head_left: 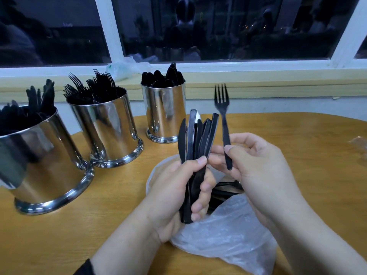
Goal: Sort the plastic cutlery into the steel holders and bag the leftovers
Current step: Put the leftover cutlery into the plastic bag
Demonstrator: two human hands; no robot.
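My left hand grips a bundle of several black plastic knives, held upright above a clear plastic bag. My right hand pinches a single black fork by its handle, tines up, just right of the bundle. More black cutlery lies inside the bag behind my hands. Three steel holders stand at the left: the nearest holds knives, the middle one forks, the far one spoons.
The wooden table stretches right of my hands. A crumpled clear bag lies on the window sill behind the holders. A bit of clear plastic sits at the table's right edge. The window is dark.
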